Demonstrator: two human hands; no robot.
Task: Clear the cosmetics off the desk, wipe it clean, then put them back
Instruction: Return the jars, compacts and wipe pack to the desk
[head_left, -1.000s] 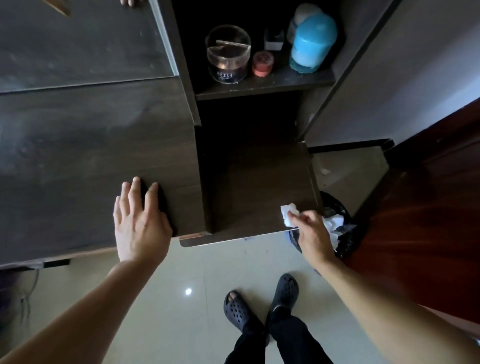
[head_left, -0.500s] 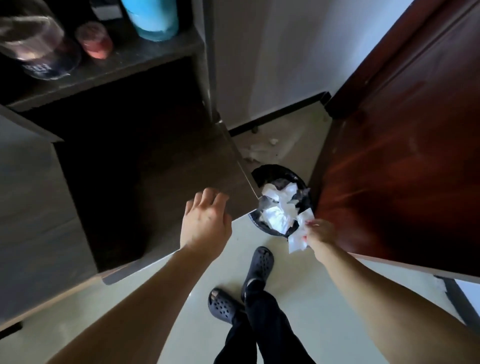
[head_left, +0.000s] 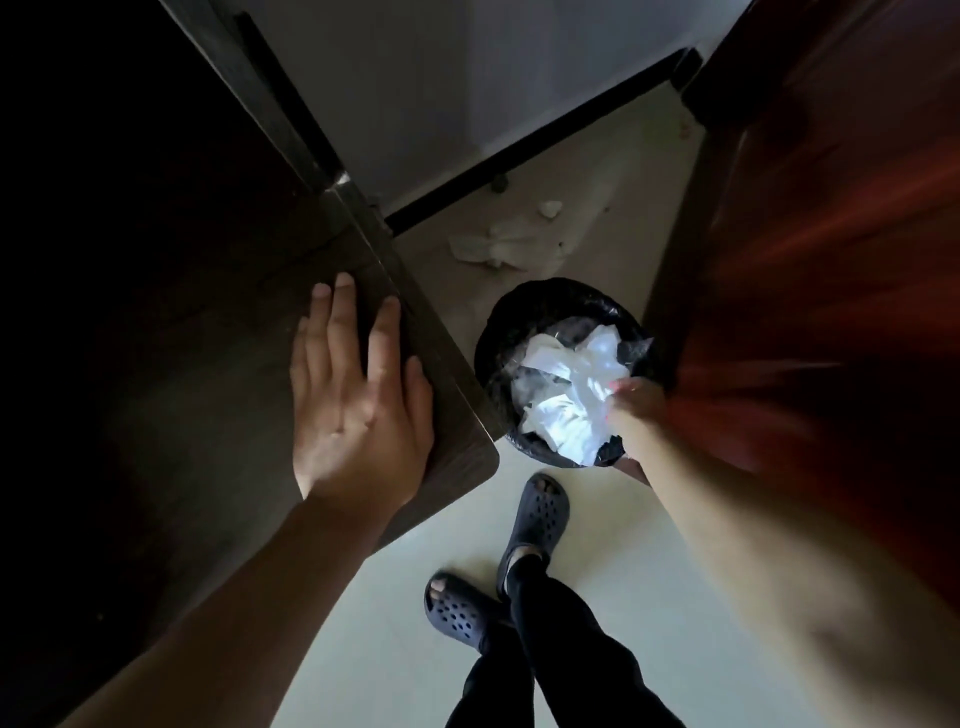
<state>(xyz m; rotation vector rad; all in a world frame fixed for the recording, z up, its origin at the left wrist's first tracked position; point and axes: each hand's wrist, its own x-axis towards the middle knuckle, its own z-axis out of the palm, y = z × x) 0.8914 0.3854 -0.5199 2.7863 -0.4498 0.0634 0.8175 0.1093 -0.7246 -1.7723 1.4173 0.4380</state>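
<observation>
- Two hands show: the left hand (head_left: 358, 395) lies flat, palm down with fingers straight and slightly spread, on the dark wooden desk (head_left: 234, 364) just inside its near right corner
- The right hand (head_left: 634, 410) reaches over the near right rim of the waste bin (head_left: 519, 322), its fingertips against the crumpled white tissues (head_left: 566, 415); it is blurred, so I cannot tell whether it pinches one or is loose
- The tissues fill the black-lined bin, which stands on the floor (head_left: 395, 623) just beside the desk's right edge
- More white scraps (head_left: 498, 244) lie on the floor beyond the bin, near the black skirting (head_left: 519, 150)
- A reddish wooden door (head_left: 831, 260) rises at the right, close to the bin
- Dark perforated clogs (head_left: 537, 514) stand on the pale floor below the desk's corner, one just ahead of the other
</observation>
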